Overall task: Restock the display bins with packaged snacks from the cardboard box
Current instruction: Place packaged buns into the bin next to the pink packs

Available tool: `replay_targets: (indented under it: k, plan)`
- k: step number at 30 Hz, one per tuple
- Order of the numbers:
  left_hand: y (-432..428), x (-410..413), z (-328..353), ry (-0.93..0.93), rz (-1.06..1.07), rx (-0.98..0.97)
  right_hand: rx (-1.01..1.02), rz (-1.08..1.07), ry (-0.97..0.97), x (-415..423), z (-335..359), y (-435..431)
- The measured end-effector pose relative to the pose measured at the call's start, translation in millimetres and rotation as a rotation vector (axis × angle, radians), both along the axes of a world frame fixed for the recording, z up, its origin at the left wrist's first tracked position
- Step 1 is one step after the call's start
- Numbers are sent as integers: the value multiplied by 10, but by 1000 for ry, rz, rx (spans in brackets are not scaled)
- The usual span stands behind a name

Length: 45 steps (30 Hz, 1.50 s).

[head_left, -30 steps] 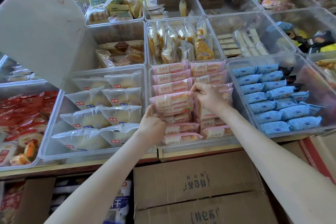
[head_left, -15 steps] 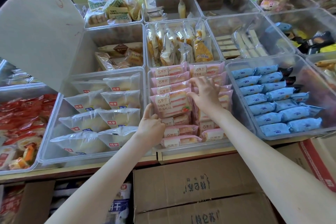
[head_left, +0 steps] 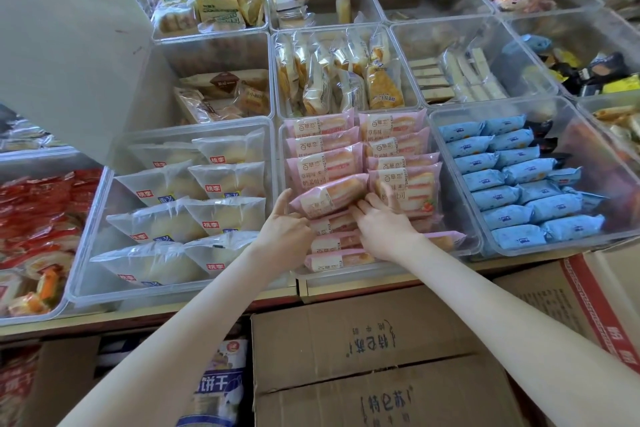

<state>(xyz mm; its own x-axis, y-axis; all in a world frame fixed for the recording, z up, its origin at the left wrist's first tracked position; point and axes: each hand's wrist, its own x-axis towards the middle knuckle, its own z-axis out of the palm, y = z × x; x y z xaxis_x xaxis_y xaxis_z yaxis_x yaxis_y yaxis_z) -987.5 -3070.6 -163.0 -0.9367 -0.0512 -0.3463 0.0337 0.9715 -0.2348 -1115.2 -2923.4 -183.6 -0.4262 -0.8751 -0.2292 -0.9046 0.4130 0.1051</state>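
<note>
A clear bin (head_left: 453, 184) at the middle front holds two columns of pink strawberry cake packets (head_left: 394, 146). One pink packet (head_left: 329, 196) lies tilted across the left column. My left hand (head_left: 287, 229) grips its left end, fingers round the edge. My right hand (head_left: 381, 225) rests with spread, fairly straight fingers against the packet's right end and the right column beside it. A closed cardboard box (head_left: 363, 357) with printed characters stands below the shelf edge, under my forearms.
White bread packets (head_left: 194, 211) fill the bin to the left and blue packets (head_left: 519, 184) the bin to the right. Red snacks (head_left: 34, 211) lie far left. A raised grey lid (head_left: 69, 38) leans at upper left. More bins stand behind; another box (head_left: 581, 291) sits at right.
My right hand has left the right column and come down to the tilted packet's right end. The packet has tipped lower onto the left column, with my left hand still on it.
</note>
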Motion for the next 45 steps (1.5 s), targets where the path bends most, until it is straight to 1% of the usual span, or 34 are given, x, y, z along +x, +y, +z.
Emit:
replay_targets:
  k: [4,7,11,13,15,17,19,21,24,25,27,29,32,35,38,43,45]
  plan:
    - [20,-37,-17,69,80,29,17,8,-34,-50,29,85]
    - [4,-92,-30,103,106,18,15,13,-27,-56,42,151]
    - [-103,-152,-7,159,139,48,25,-14,-60,-49,49,116]
    - [-173,-178,-33,254,200,77,-7,-30,-103,-68,46,109]
    - [-197,-209,-68,366,262,8,-26,-22,-121,-81,51,125]
    - [-206,-253,-125,414,352,-73,-21,-6,-119,-73,59,133]
    - [-202,-314,-104,449,449,-77,-25,-4,-114,-63,67,128]
    - [-210,-367,-60,466,514,-35,-23,1,-114,-50,77,125]
    - [-271,-426,12,470,502,-68,18,32,-134,-42,91,134]
    - [-286,-445,60,452,488,-55,40,40,-149,-51,99,135]
    - [-320,-495,172,476,447,8,91,15,-244,-90,131,130]
    - [-351,-544,339,568,453,120,140,-19,-332,-140,181,110]
    - [-374,-542,564,742,451,269,195,6,-320,-175,216,90]
    - [-405,-486,657,867,415,306,200,51,-289,-150,173,84]
    - [-465,-421,628,935,410,320,165,70,-264,-148,157,51]
    - [-507,-321,591,992,469,377,47,112,-144,-202,261,-192]
    - [-500,-300,595,1013,486,411,-50,91,-157,-190,292,-294]
